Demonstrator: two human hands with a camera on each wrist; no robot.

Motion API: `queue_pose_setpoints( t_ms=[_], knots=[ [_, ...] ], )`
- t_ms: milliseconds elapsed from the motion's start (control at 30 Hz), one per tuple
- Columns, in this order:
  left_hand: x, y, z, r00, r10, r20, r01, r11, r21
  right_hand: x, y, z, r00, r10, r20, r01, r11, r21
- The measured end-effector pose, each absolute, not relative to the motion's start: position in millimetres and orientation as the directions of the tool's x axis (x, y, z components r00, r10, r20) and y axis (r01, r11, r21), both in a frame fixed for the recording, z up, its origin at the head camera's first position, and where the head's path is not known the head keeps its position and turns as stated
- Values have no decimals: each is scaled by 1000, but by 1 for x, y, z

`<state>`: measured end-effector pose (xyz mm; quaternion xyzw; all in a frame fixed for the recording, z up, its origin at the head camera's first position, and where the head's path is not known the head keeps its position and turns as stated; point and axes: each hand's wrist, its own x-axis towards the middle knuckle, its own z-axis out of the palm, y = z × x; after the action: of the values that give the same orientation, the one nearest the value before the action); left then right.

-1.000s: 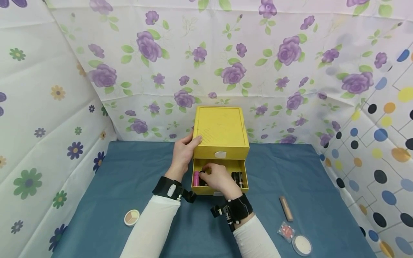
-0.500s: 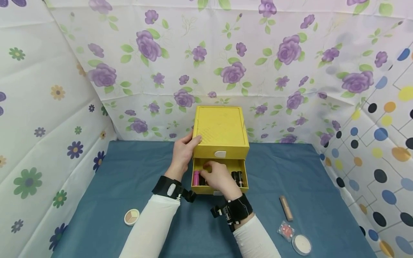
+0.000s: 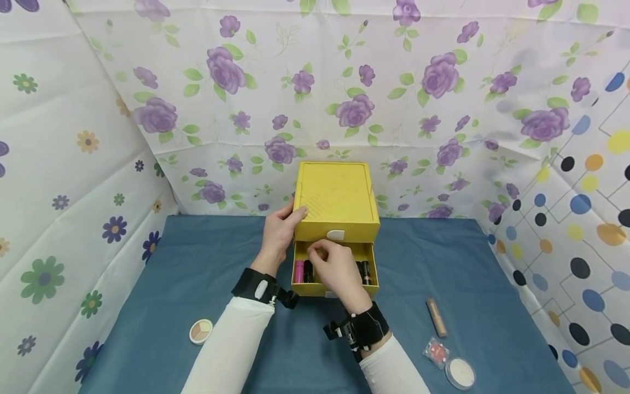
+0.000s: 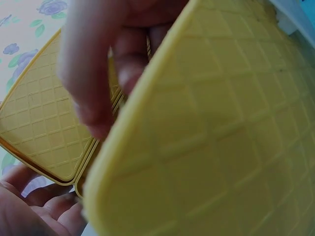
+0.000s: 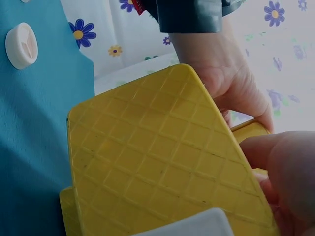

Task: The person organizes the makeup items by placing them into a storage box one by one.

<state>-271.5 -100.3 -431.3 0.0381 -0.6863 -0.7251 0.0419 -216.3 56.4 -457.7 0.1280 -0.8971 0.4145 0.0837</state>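
Note:
A yellow box point(image 3: 334, 191) with drawers stands at the back middle of the table, its lower drawer point(image 3: 300, 290) pulled out. My left hand point(image 3: 278, 235) holds the box's left side, thumb on the top edge. Over the drawer hovers my right hand point(image 3: 339, 271), fingers bent and pointing down, with nothing visible between them. A pink tube point(image 3: 299, 272) lies at the drawer's left, a black tube point(image 3: 308, 271) beside it. More black tubes point(image 3: 366, 273) show at the right. My right hand hides the drawer's middle. The right wrist view shows the drawer's ribbed front point(image 5: 157, 152).
To the left lies a small round palette point(image 3: 200, 331) with several shades. At the right are a tan tube point(image 3: 436, 317), a small clear packet point(image 3: 436, 352) with pink contents and a round white-topped case point(image 3: 460, 374). Patterned cloth hangs behind and at both sides.
My right hand has lifted slightly and shifted right, away from the black tube beside the pink one, so that tube shows more. My left hand and the box stay put.

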Motion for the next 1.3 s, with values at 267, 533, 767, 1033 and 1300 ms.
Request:
queue_pose_setpoints(
  t_ms=[267,533,767,1033,1300],
  knots=[
    [-273,-104,-433,-993,-117,-3,3,-52,999,-210,63,-454,-919,-141,369,-382,554,-739],
    [-272,-107,-433,-991,-134,-3,2,-34,999,-200,78,-445,-908,-150,391,-411,496,-765],
    [-272,-108,-433,-992,-125,2,6,-36,999,-190,100,-437,-924,-149,353,-379,487,-787],
    [-273,-107,-435,-995,-100,15,19,-40,999,-180,141,-435,-961,-155,228,-275,569,-775],
    [-272,-102,-434,-995,-95,15,18,-36,999,-168,203,-445,-990,-68,122,-136,673,-727]
  ],
)
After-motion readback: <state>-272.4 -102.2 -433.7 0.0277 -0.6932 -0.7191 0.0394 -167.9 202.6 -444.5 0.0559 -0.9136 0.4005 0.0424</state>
